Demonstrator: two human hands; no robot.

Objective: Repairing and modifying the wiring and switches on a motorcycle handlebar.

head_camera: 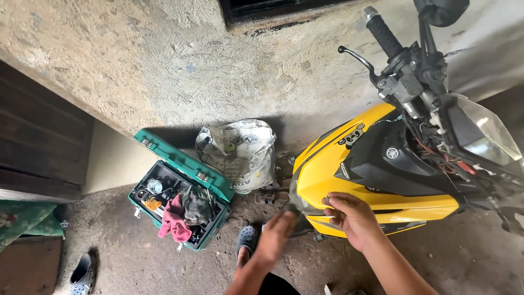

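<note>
One yellow motorbike (382, 180) leans by the wall. One green toolbox (183, 191) lies open on the floor, two rags inside, one printed sack (240, 153) behind it. Right hand (352, 216) rests fingers spread on the yellow panel (327, 186); left hand (275, 236) blurs, open, just beside it.

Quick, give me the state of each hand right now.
Left hand: blurred near the lower edge of the yellow fairing; cannot tell whether it holds anything.
Right hand: open, fingertips resting on the yellow fairing, holding nothing.
</note>
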